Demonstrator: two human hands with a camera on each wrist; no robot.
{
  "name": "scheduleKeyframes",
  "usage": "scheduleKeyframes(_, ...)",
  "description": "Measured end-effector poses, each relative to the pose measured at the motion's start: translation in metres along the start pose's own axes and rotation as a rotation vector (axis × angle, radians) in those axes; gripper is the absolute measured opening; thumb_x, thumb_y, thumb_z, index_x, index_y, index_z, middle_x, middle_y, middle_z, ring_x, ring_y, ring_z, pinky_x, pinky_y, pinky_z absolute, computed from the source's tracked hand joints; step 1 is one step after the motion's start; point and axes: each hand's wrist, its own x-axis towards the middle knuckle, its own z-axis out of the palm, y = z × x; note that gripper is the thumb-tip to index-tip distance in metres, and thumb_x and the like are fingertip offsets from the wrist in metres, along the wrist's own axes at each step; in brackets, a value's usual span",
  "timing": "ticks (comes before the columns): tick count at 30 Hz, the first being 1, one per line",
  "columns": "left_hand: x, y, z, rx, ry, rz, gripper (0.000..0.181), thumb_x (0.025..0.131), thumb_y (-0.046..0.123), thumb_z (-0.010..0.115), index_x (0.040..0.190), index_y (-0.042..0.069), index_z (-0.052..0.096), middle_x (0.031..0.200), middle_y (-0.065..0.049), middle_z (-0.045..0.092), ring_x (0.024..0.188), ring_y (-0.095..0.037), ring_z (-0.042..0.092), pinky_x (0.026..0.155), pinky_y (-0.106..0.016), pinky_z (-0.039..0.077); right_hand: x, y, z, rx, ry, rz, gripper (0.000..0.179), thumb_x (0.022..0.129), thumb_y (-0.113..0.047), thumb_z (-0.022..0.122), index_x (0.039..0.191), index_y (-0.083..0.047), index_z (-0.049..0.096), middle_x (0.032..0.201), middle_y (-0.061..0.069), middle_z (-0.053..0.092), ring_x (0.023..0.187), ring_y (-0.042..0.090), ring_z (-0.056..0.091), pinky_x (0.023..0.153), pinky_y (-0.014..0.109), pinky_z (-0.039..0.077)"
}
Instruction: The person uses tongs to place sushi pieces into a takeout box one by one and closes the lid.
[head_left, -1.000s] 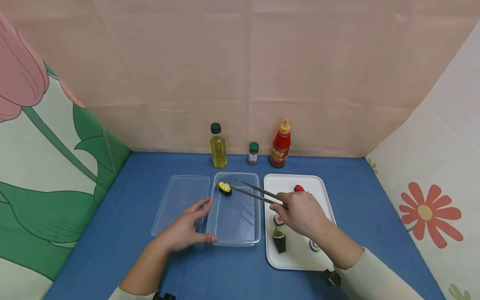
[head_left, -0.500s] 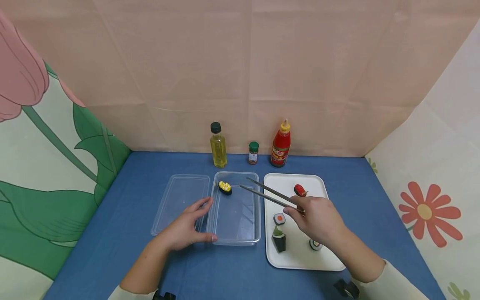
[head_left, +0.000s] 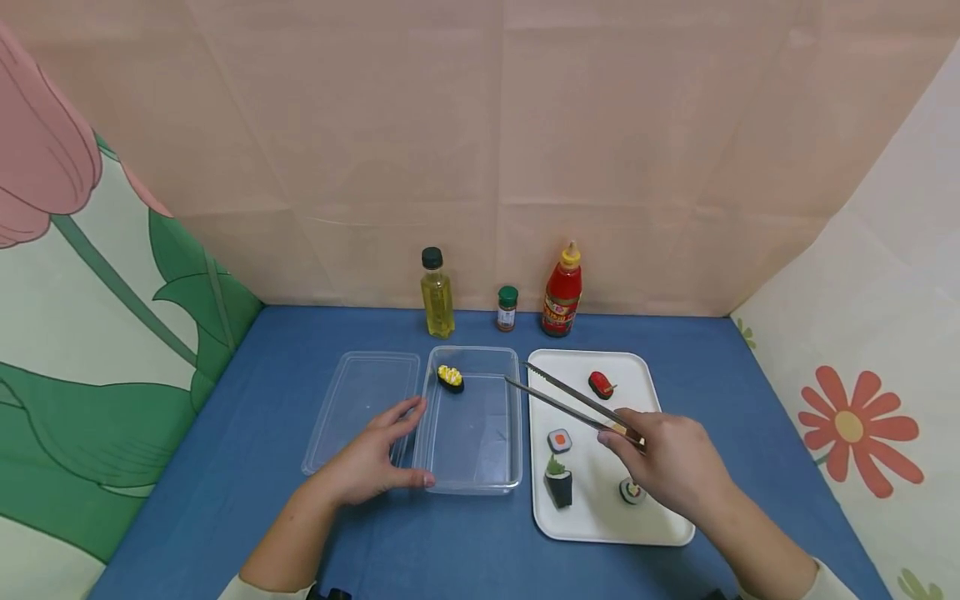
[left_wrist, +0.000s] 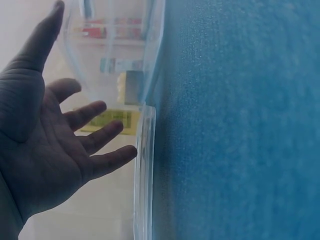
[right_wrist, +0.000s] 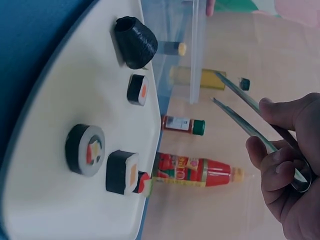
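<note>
My right hand grips metal tongs above the white tray. The tong tips are apart with nothing between them, near the tray's left edge. On the tray lie a red-topped sushi, a square roll, a dark hand roll, a round roll and another square roll, partly hidden by the tongs in the head view. My left hand has its fingers spread at the left side of a clear plastic container. Inside that container, at its far left, sits a corn-topped sushi.
A clear lid lies left of the container, partly under my left hand. Along the back wall stand an oil bottle, a small green-capped spice jar and a red sauce bottle. Blue cloth covers the table.
My right hand has drawn the tongs away from the corn-topped sushi, rightward and nearer to me, over the tray. The corn-topped sushi stays in the container. My left hand has not moved.
</note>
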Motion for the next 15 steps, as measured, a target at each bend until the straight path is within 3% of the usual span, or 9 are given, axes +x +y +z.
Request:
scheduleKeyframes(6, -0.001, 0.001, 0.000, 0.004, -0.004, -0.015, 0.111, 0.076, 0.051, 0.091, 0.165, 0.025, 0.030, 0.172, -0.003, 0.021, 0.155, -0.042, 0.020, 0.114, -0.069, 0.030, -0.010, 0.007, -0.003, 0.003, 0.012, 0.031, 0.039, 0.087, -0.036, 0.085, 0.112, -0.006, 0.080, 0.068, -0.013, 0.065, 0.059, 0.001, 0.051, 0.054, 0.030, 0.044)
scheduleKeyframes(15, -0.002, 0.000, -0.001, 0.015, 0.005, 0.032, 0.109, 0.078, 0.050, 0.089, 0.166, 0.025, 0.028, 0.171, -0.005, 0.022, 0.154, -0.043, 0.021, 0.113, -0.068, 0.031, -0.023, 0.016, -0.006, 0.011, 0.000, 0.067, 0.038, 0.085, -0.036, 0.086, 0.109, -0.007, 0.081, 0.064, -0.022, 0.058, 0.059, -0.001, 0.049, 0.053, 0.029, 0.044)
